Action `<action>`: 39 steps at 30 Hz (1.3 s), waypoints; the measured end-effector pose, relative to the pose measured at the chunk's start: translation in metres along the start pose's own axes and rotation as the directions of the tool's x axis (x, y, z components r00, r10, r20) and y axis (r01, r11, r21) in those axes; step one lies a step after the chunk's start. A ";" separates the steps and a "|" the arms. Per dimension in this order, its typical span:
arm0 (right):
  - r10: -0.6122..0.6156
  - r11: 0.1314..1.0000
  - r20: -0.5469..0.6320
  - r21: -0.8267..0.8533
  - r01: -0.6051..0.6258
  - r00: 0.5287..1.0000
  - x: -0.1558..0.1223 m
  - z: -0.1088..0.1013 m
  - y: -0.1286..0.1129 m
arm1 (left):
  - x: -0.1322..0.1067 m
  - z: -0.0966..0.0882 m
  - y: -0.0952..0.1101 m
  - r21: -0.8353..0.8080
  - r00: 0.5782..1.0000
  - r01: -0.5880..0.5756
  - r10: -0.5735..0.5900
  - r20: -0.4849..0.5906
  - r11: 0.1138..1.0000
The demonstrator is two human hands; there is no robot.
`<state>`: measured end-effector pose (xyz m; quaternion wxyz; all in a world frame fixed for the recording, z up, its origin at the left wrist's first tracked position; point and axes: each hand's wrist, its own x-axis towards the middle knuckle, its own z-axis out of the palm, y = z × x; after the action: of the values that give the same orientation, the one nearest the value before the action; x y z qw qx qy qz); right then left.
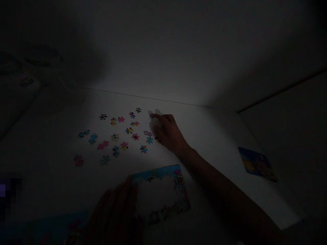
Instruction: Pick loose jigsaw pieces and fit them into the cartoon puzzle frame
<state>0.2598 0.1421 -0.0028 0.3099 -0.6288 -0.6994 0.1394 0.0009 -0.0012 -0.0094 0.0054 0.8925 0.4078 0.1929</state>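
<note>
The scene is very dark. My right hand [168,133] reaches over the white table, its index finger stretched out with the tip on a small jigsaw piece [152,115]. The thumb is apart from that finger, and another piece [157,139] shows partly beneath the hand. My left hand [114,211] lies in deep shadow, fingers stretched out, at the left side of a partly assembled puzzle [155,175]. The puzzle has a colourful cartoon border around a bare white middle. Several loose pieces, among them a pink one [135,136] and a blue one [93,138], lie spread left of my right hand.
A colourful picture sheet or card [258,164] lies at the right, near the table's side. At the lower left, a blue-edged printed picture [51,224] is partly hidden by my left hand. A pale wall [153,68] rises behind the table, and dim clear-looking objects [43,56] stand at the far left.
</note>
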 end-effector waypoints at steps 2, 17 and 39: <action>0.081 0.995 0.008 -0.058 -0.080 0.997 0.010 0.002 -0.002 | 0.001 0.003 -0.003 0.034 0.997 -0.060 0.061 -0.041 0.998; 0.069 0.968 0.035 0.239 -0.075 0.997 0.015 -0.009 0.016 | 0.001 -0.002 -0.007 0.053 0.999 -0.041 0.041 0.003 0.998; -0.078 0.950 0.083 0.309 0.049 0.993 0.012 -0.011 0.023 | 0.009 -0.011 0.002 0.078 0.997 -0.035 0.030 0.067 0.996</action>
<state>0.2846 0.1554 -0.0051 0.3746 -0.5430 -0.7031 0.2655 0.0040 0.0018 0.0039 -0.0197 0.9044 0.4001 0.1470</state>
